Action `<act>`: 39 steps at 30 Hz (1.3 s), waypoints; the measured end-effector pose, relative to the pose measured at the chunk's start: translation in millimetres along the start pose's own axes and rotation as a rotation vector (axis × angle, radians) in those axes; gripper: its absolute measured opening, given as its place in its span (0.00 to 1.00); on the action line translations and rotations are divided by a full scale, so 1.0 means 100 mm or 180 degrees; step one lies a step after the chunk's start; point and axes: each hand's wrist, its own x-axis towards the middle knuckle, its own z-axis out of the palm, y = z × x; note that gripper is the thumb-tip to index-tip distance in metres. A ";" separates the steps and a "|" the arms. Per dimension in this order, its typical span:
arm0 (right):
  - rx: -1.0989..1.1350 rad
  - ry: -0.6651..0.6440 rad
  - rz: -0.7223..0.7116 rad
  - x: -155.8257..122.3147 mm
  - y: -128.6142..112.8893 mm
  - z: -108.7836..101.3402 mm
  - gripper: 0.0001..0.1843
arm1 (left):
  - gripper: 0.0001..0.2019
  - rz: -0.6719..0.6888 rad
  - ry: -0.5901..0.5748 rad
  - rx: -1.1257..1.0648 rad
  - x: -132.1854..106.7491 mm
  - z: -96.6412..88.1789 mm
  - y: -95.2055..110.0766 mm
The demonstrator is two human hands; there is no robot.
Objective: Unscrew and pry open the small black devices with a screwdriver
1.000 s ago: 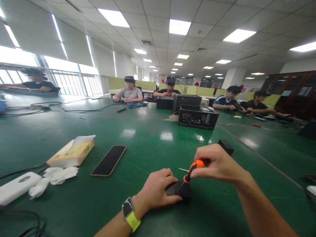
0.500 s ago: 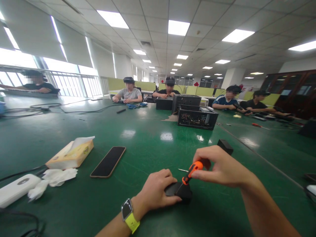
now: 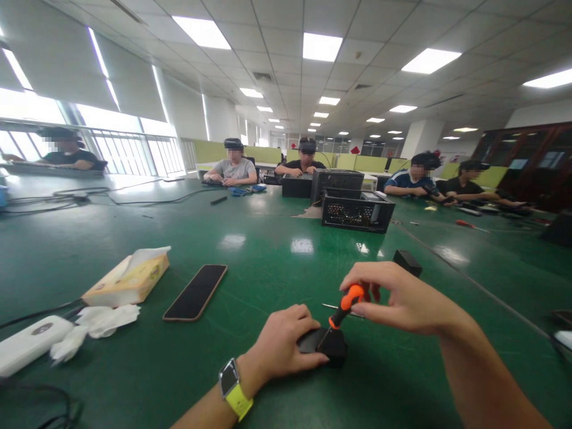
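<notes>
My left hand (image 3: 290, 341), with a watch on a yellow-green band at the wrist, grips a small black box (image 3: 336, 347) against the green table. Its thumb and fingers clasp the box's left part. My right hand (image 3: 395, 296) is closed around the orange and black handle of a screwdriver (image 3: 348, 304). The shaft slants down to the left, and its tip meets the top of the box. Behind the handle lies a thin metal bit or rod (image 3: 329, 305), partly hidden. A second black block (image 3: 407, 263) sits just beyond my right hand.
A phone (image 3: 195, 292) lies left of my hands. Further left are a tissue pack (image 3: 134, 279), crumpled tissues (image 3: 105, 320) and a white device (image 3: 33, 342). An open computer case (image 3: 357, 213) stands across the table (image 3: 263, 256). Several people sit around it.
The screwdriver handle has tipped slightly left and stands a little more upright, my right hand shifting its grip with it. My left hand and the box stay in place.
</notes>
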 end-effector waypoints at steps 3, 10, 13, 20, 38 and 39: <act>-0.0020 -0.0044 0.0032 -0.02 0.02 -0.02 0.07 | 0.21 -0.0005 -0.0020 0.0013 0.00 0.00 0.00; -0.0368 0.0162 0.0160 0.01 0.08 0.04 0.21 | 0.20 -0.0003 -0.0020 -0.0015 0.01 -0.01 0.01; 0.0078 -0.0003 -0.0137 0.00 0.03 0.00 0.07 | 0.21 0.0001 0.0007 -0.0016 0.01 -0.01 0.01; -0.0374 0.0314 0.0064 0.03 0.08 0.06 0.22 | 0.20 0.0047 0.0039 0.0040 0.01 -0.01 0.01; -0.0412 0.0160 0.0162 0.06 0.16 0.04 0.18 | 0.21 0.0047 0.0048 -0.0006 0.00 0.01 -0.01; -0.0216 0.0070 0.0081 0.05 0.15 0.02 0.12 | 0.21 0.0036 0.0043 -0.0010 0.00 0.00 -0.01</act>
